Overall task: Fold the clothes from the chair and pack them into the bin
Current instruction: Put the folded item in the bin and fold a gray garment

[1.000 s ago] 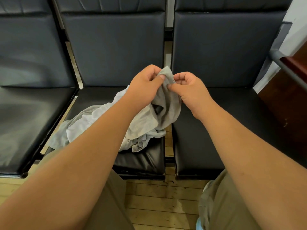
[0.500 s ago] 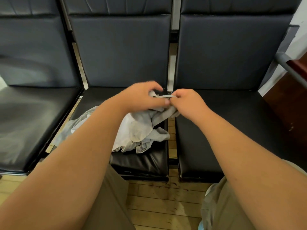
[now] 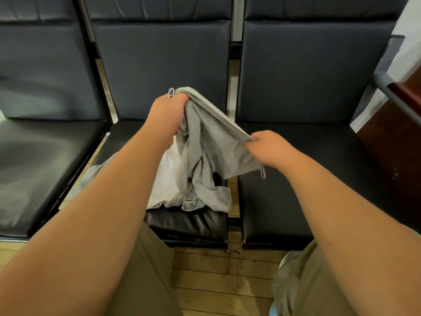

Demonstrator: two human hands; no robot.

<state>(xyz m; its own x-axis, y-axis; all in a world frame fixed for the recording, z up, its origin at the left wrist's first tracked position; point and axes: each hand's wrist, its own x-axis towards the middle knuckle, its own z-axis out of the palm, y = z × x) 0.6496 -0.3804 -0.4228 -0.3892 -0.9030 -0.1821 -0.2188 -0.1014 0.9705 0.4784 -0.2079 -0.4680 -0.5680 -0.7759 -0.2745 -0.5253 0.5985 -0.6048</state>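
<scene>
A grey garment (image 3: 206,153) hangs above the middle black chair seat (image 3: 189,221), its lower part bunched on the seat. My left hand (image 3: 167,110) grips one end of its top edge, raised in front of the backrest. Lower and to the right, my right hand (image 3: 270,148) grips the other end, so the edge runs taut and slanted between them. A white garment (image 3: 166,179) lies under the grey one on the same seat. No bin is in view.
Black padded chairs stand side by side: one at left (image 3: 43,160) and one at right (image 3: 307,190). A dark wooden piece with a grey rail (image 3: 396,94) sits at far right. Wooden floor (image 3: 223,281) shows between my knees.
My hands, close together low over the seat half a second ago, have drawn apart. The left rose, the right moved right, and the garment's edge is stretched between them.
</scene>
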